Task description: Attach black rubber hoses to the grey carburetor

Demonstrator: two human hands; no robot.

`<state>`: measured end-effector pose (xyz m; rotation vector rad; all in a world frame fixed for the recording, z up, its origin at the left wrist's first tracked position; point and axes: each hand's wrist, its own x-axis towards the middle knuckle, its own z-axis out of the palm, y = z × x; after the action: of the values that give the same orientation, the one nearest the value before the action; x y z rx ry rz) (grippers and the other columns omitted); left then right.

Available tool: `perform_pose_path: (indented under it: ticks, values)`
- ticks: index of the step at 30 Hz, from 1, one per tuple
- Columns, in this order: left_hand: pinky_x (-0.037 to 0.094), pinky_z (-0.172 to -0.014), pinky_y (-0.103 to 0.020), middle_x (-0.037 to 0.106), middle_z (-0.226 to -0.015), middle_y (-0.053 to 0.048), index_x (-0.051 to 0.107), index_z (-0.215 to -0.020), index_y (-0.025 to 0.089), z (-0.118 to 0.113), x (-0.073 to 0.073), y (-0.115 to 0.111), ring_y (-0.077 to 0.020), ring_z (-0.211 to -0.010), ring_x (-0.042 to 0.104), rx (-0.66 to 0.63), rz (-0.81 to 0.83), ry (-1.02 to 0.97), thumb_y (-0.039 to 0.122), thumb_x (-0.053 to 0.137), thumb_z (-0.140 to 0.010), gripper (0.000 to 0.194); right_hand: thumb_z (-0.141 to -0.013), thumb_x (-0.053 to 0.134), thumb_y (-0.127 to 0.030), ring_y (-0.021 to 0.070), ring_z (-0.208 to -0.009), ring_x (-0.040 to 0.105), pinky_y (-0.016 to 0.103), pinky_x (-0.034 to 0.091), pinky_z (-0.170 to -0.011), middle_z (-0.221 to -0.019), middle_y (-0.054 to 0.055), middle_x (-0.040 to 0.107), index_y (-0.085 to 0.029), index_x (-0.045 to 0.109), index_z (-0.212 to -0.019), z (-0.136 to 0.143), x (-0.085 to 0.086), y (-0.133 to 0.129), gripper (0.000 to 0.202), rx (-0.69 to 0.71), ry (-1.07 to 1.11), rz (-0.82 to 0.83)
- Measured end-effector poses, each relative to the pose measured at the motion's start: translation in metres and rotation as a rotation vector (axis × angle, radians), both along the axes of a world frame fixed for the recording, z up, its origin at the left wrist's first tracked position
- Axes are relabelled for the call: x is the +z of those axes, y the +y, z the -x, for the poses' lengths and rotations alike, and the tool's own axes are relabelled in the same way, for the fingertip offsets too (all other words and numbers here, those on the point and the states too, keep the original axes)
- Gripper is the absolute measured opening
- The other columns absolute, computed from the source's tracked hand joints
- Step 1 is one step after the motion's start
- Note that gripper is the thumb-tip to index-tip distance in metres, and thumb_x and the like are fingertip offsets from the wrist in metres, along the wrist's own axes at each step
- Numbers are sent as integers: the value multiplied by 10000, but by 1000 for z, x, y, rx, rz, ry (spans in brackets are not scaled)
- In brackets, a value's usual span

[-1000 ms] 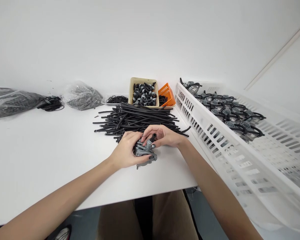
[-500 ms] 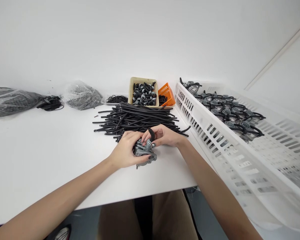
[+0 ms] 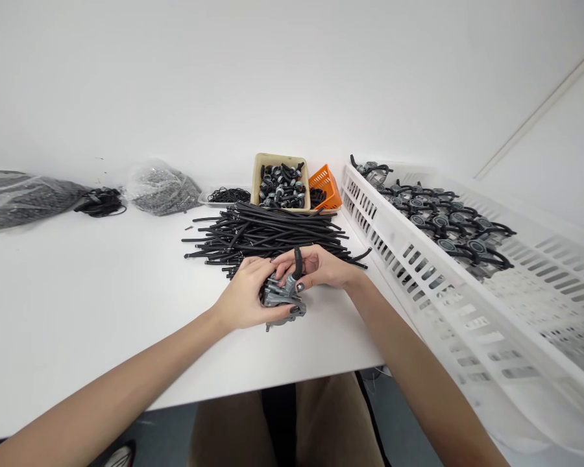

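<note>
My left hand [image 3: 247, 293] is wrapped round a grey metal carburetor [image 3: 278, 298] just above the table's near part, thumb along its near side. With thumb and fingers, my right hand [image 3: 325, 266] grips a grey fitting [image 3: 292, 283] at the carburetor's upper right. A short black hose [image 3: 298, 261] sticks up from that fitting. My fingers hide part of the carburetor and the place where the fitting meets it. Right behind both hands lies a pile of long black hoses [image 3: 272, 227].
At the back stand a cream bin [image 3: 256, 188] of grey-and-black fittings, an orange basket [image 3: 327, 181] and a tray [image 3: 207, 196] of black rings. Bags [image 3: 163, 188] of small parts lie left. A white crate [image 3: 448, 305] with several hose-fitted carburetors [image 3: 450, 220] stands right.
The short black hose now stands more upright, turned with its fitting in my right hand. My left hand keeps its hold on the carburetor. The view has shifted slightly.
</note>
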<state>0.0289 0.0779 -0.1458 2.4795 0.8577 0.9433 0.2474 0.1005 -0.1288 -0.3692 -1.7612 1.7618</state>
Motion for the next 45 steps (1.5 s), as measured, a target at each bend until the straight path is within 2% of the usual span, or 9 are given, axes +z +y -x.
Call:
perform_pose_path:
  ticks: [5,9,13,18,24,31,37,41,45]
  values:
    - [427,-897,-436,660,-956,-65,565,-890,213,-1,2,-1,-293,-935,590,1,21,0,537,632,-748,360,-732,900,-357,254,-990,640,345,513,-856,-1010,108,690,-146,757,-975,0,1,0,352,-40,-55,-61]
    - [426,-893,-439,657,-952,-64,565,-910,206,0,0,0,-294,-930,598,-13,5,-8,526,637,-754,363,-719,912,-353,263,-999,637,390,497,-899,-1039,121,685,-143,731,-911,0,0,0,336,-33,-1,-24]
    - [415,-898,-442,657,-968,-65,555,-896,205,1,0,0,-295,-941,596,-25,4,-9,515,644,-759,351,-776,875,-331,265,-990,646,417,488,-925,-1102,137,668,-139,697,-931,-2,0,0,304,21,34,9]
    - [412,-886,-441,650,-927,-49,543,-889,203,0,2,0,-289,-912,606,-46,2,-15,497,657,-760,340,-819,837,-366,278,-1049,630,393,482,-937,-1101,143,675,-131,697,-1164,-4,3,-1,440,49,-22,-34]
    - [421,-877,-429,665,-973,-59,555,-897,203,0,2,0,-297,-934,610,-38,-9,-32,517,666,-750,365,-809,836,-462,274,-1067,606,365,494,-899,-1069,127,675,-157,752,-1084,-3,4,-2,420,18,-37,-114]
    - [391,-861,-411,634,-901,-36,537,-888,206,0,0,-1,-265,-865,585,-40,14,-41,501,654,-757,343,-797,864,-345,263,-1081,616,371,487,-930,-1105,118,668,-153,722,-1007,-3,1,-1,318,-14,-51,-113]
    - [381,-877,-418,645,-958,-50,540,-920,199,1,-1,0,-285,-917,590,-39,15,-48,494,651,-765,351,-828,832,-379,258,-1073,617,344,488,-913,-1141,122,664,-165,680,-1219,-5,4,-1,471,25,-65,-124]
    - [381,-878,-413,639,-962,-40,550,-920,201,1,-2,1,-277,-917,587,-48,19,-52,469,656,-764,328,-882,777,-404,288,-1119,588,414,449,-985,-1145,143,658,-134,721,-1107,-4,4,-1,356,38,-46,-186]
    - [382,-868,-410,623,-920,-29,544,-912,198,0,-3,1,-265,-886,582,-44,18,-57,457,658,-763,320,-821,842,-362,260,-1044,622,392,484,-925,-1062,123,674,-135,687,-942,0,4,-2,300,-13,-21,-127]
